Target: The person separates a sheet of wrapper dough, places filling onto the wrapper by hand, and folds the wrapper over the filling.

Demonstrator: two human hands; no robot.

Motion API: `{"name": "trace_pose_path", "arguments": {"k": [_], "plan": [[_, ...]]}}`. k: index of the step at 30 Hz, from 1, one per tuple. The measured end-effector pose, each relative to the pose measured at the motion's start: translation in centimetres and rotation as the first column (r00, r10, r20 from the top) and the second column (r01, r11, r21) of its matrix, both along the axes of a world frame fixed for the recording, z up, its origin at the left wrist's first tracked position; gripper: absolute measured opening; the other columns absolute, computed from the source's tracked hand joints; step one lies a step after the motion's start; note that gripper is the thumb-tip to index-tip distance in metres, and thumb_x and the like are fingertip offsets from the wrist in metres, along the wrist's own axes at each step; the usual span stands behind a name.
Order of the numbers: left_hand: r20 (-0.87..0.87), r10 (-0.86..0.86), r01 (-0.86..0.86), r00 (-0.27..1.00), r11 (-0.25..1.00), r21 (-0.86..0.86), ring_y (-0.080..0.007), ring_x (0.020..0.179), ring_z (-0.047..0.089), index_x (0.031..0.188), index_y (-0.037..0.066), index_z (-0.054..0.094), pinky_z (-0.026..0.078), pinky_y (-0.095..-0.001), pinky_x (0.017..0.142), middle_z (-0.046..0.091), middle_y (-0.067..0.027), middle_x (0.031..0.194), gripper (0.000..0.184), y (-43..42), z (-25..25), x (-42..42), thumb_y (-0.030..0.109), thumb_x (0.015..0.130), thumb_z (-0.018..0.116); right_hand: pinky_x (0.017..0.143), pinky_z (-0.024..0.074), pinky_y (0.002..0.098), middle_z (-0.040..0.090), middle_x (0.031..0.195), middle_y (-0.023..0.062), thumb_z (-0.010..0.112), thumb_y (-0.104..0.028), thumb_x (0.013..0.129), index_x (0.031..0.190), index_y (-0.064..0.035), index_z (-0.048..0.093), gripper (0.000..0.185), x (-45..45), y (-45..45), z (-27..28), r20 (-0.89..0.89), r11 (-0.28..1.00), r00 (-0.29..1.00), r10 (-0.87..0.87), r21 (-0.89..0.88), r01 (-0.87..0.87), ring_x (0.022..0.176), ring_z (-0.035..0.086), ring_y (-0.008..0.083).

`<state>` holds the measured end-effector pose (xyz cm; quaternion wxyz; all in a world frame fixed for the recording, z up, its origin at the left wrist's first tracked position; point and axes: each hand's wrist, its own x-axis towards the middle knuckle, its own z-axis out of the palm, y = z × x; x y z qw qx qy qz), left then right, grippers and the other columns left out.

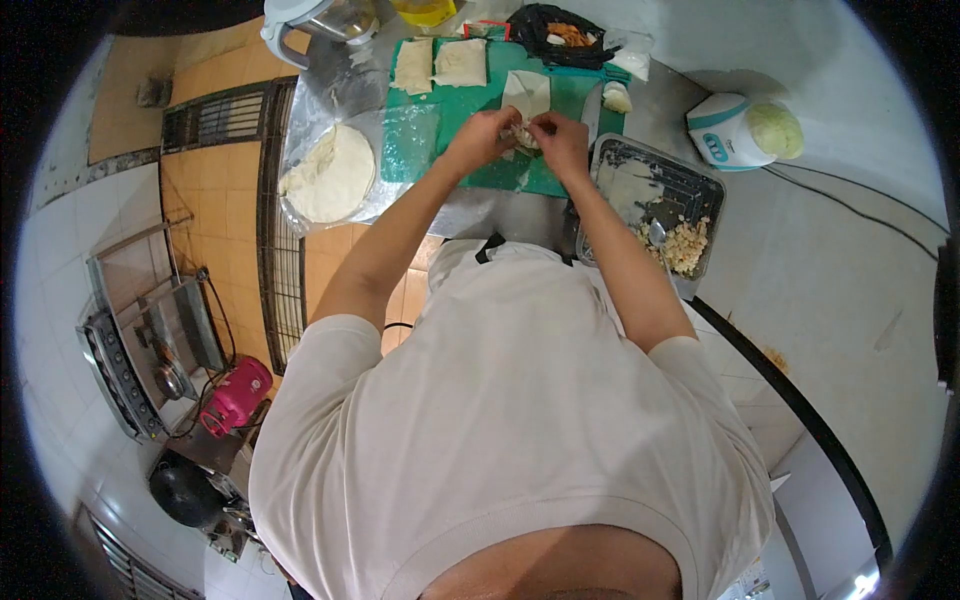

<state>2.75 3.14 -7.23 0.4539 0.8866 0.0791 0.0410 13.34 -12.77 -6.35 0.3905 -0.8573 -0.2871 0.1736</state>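
A pale sheet of pastry wrapper lies on the green cutting board, its far part flat and pointing away from me. At its near end sits a small heap of crumbly filling, partly hidden by fingers. My left hand is closed in a pinch on the wrapper's left side by the filling. From the other side my right hand pinches the wrapper too, its fingertips close to the left ones. Two stacks of pale rectangular pieces, a left stack and a right stack, lie at the board's far left.
Round wrappers are piled on plastic at the left. A metal tray with crumbly filling and a spoon stands near my right arm. Behind are a glass jug and a black bag. A white-and-teal appliance stands right.
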Motion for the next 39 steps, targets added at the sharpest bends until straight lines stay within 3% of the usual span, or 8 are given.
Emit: {"name": "trace_pose_path", "arguments": {"k": [3,10,13,16,19,22,31,39], "plan": [[0.019,-0.063,0.062,0.998,0.998,0.029,-0.0363,0.097,0.067,0.111,0.008,0.066,0.055,-0.042,0.083,0.07,-0.0138,0.105,0.033,0.6,-0.1,0.2,0.012,0.079,0.075,0.076,0.0554,0.0419,0.074,0.092,0.0159,0.07,-0.021,0.084,0.093,-0.0031,0.076,0.021,0.6,0.3,-0.2,0.0,0.999,0.999,0.042,-0.005,-0.042,0.083,0.072,0.0325],[0.094,-0.16,0.147,0.983,0.98,0.133,-0.0346,0.09,0.067,0.101,0.007,0.071,0.054,-0.0429,0.08,0.071,-0.0134,0.098,0.022,1.4,-0.6,1.0,0.015,0.081,0.074,0.087,0.0538,0.0449,0.071,0.102,0.02,0.066,-0.018,0.082,0.101,-0.005,0.075,0.024,1.3,-0.2,-0.1,0.054,0.978,0.977,0.206,0.004,-0.207,0.097,0.068,0.0376],[0.028,-0.173,0.168,0.985,0.978,0.128,-0.0349,0.093,0.068,0.102,0.006,0.073,0.054,-0.0429,0.083,0.071,-0.0133,0.102,0.023,1.6,-0.3,1.3,0.016,0.081,0.074,0.088,0.0533,0.0464,0.068,0.109,0.0185,0.068,-0.023,0.082,0.105,-0.0062,0.073,0.028,0.4,-1.6,0.5,0.284,0.974,0.943,0.172,0.095,-0.206,0.101,0.065,0.0399],[0.046,-0.163,0.158,0.985,0.981,0.11,-0.0348,0.091,0.068,0.1,0.005,0.074,0.055,-0.0427,0.082,0.072,-0.0137,0.098,0.022,2.0,-1.1,1.8,0.017,0.082,0.074,0.083,0.0533,0.0453,0.065,0.1,0.0147,0.071,-0.021,0.08,0.099,-0.0053,0.072,0.025,-2.0,-2.6,1.0,0.295,0.992,0.951,0.09,-0.116,-0.058,0.095,0.065,0.0362],[0.048,-0.179,0.174,0.983,0.981,0.087,-0.0341,0.089,0.069,0.099,0.005,0.074,0.055,-0.0421,0.082,0.073,-0.014,0.097,0.022,2.1,-1.3,2.1,0.019,0.082,0.075,0.082,0.0553,0.0479,0.066,0.108,0.013,0.072,-0.03,0.082,0.103,-0.0069,0.07,0.032,-3.4,-2.3,1.4,0.146,0.931,0.969,0.2,-0.336,-0.142,0.098,0.065,0.0357],[0.044,-0.175,0.171,0.984,0.983,0.072,-0.0338,0.087,0.069,0.099,0.005,0.074,0.055,-0.0416,0.08,0.073,-0.0145,0.096,0.024,2.3,-1.2,2.3,0.018,0.079,0.077,0.076,0.0571,0.0457,0.066,0.099,0.0107,0.07,-0.029,0.083,0.099,-0.0084,0.07,0.026,-4.3,-2.4,-0.2,0.333,0.918,0.901,0.277,-0.368,-0.147,0.093,0.067,0.0305],[0.068,-0.164,0.161,0.984,0.986,0.052,-0.0351,0.083,0.068,0.095,0.004,0.075,0.055,-0.0424,0.076,0.071,-0.0158,0.093,0.023,2.3,-1.7,2.5,0.017,0.075,0.077,0.066,0.0572,0.0438,0.065,0.09,0.0104,0.064,-0.025,0.088,0.092,-0.0113,0.067,0.014,-3.4,-2.1,-0.3,0.453,0.96,0.861,0.232,-0.249,-0.128,0.081,0.069,0.0306],[0.156,-0.147,0.132,0.977,0.986,0.101,-0.0336,0.086,0.068,0.095,0.006,0.074,0.054,-0.0426,0.076,0.07,-0.0154,0.091,0.019,2.2,-1.9,2.3,0.015,0.078,0.075,0.073,0.0544,0.0473,0.069,0.096,0.0114,0.067,-0.03,0.087,0.094,-0.0109,0.072,0.021,-1.4,-0.7,0.3,0.25,0.995,0.965,0.081,-0.079,-0.063,0.082,0.068,0.036]]}}
